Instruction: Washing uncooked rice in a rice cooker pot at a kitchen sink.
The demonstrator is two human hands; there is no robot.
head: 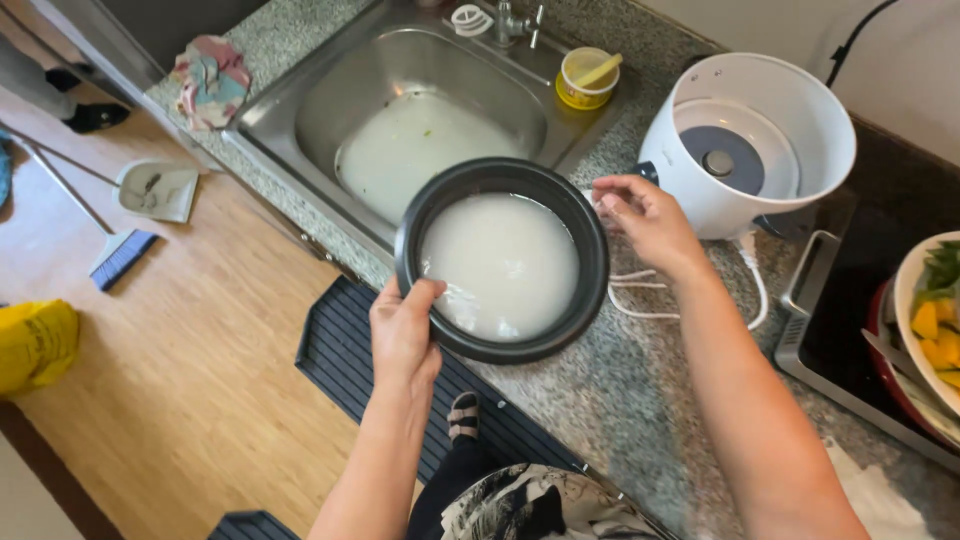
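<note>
A black round pot [590, 235] holding cloudy white water is held above the counter's front edge, just in front of the sink. My left hand [402, 335] grips its near rim, thumb over the lip. At the pot's right rim my right hand [645, 215] rests with fingers curled on the edge. A white rice cooker [790, 150] stands open on the speckled granite counter [620, 390] to the right of the pot, its inside bare.
The steel sink [300, 120] holds milky water. A yellow cup [588, 78] sits at its back rim, a cloth [210, 80] at its left. A bowl of cut vegetables [935, 320] is at the right. A broom [118, 255], dustpan [160, 190] and dark mat [345, 350] are on the wooden floor.
</note>
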